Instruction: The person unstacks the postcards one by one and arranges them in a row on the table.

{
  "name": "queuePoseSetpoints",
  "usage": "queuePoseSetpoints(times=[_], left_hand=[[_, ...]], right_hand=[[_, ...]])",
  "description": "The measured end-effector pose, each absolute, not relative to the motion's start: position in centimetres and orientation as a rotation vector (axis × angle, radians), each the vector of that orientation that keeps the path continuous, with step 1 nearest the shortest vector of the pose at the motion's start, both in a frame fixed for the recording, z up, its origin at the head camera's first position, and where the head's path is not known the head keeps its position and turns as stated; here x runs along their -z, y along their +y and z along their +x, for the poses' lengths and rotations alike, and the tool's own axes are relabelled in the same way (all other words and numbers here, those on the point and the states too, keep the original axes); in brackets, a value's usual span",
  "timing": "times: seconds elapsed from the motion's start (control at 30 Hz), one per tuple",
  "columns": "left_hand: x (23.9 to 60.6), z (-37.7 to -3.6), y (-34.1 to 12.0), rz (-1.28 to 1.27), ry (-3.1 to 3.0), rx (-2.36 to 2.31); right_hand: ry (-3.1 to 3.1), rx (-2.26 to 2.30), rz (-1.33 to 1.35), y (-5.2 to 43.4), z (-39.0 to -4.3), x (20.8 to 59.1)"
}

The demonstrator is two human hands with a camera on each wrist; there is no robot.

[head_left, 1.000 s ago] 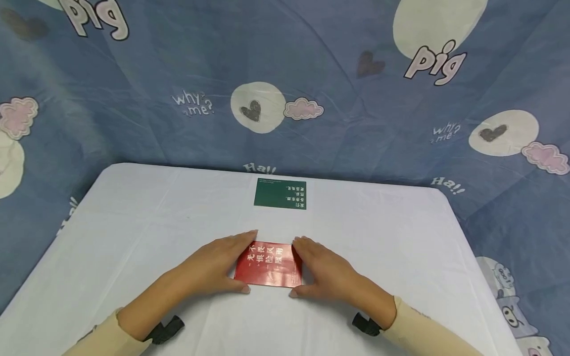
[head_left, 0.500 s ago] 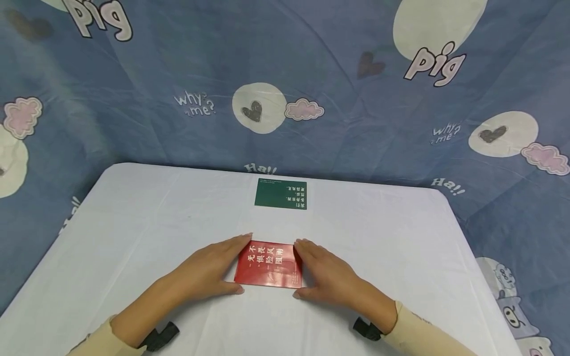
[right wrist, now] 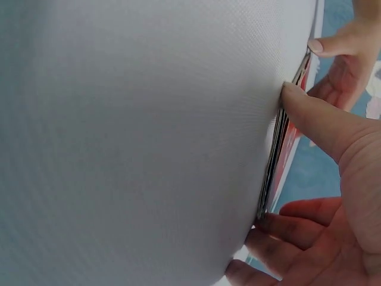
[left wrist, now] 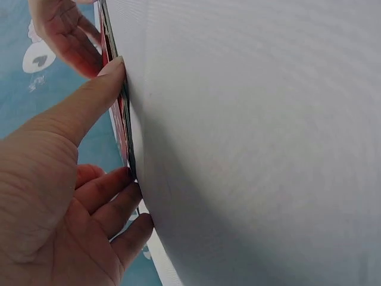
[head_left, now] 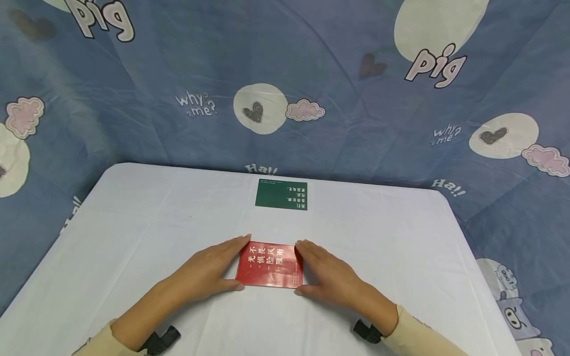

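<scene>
A thin stack of cards (head_left: pixel 269 274) lies on the white table, a glossy red card with white Chinese lettering on top. Its layered edges show in the left wrist view, where the stack (left wrist: pixel 122 128) is seen side-on. My left hand (head_left: pixel 202 269) holds the left end, thumb at the near corner and fingertips at the far one. Mirroring it, my right hand (head_left: pixel 331 272) holds the right end; in the right wrist view its thumb (right wrist: pixel 303 107) presses the near edge and its fingers (right wrist: pixel 292 229) touch the far corner.
Farther back on the white table (head_left: pixel 378 227), near its rear edge, lies a dark green card (head_left: pixel 280 194) with white lettering. A blue printed cloth (head_left: pixel 311 64) hangs behind the table and along its sides.
My left hand has shifted slightly outward and toward me along the stack's left end, uncovering more of the red card's lettering. The right hand has barely moved; the green card stays put.
</scene>
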State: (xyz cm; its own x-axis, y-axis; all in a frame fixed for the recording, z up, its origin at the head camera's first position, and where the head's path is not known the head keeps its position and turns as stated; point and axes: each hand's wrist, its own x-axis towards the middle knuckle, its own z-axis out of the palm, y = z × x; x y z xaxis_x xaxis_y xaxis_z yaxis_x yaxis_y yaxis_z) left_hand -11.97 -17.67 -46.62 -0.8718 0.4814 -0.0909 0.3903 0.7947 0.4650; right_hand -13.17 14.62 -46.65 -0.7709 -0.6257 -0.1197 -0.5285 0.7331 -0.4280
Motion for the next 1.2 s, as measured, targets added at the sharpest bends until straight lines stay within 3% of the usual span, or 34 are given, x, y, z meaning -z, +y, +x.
queuePoseSetpoints(times=[1.2], left_hand=[[46.62, -12.00, -17.47, 0.581, 2.740, -0.704]], right_hand=[[2.651, 0.587, -0.914, 14.38, -13.47, 46.56]])
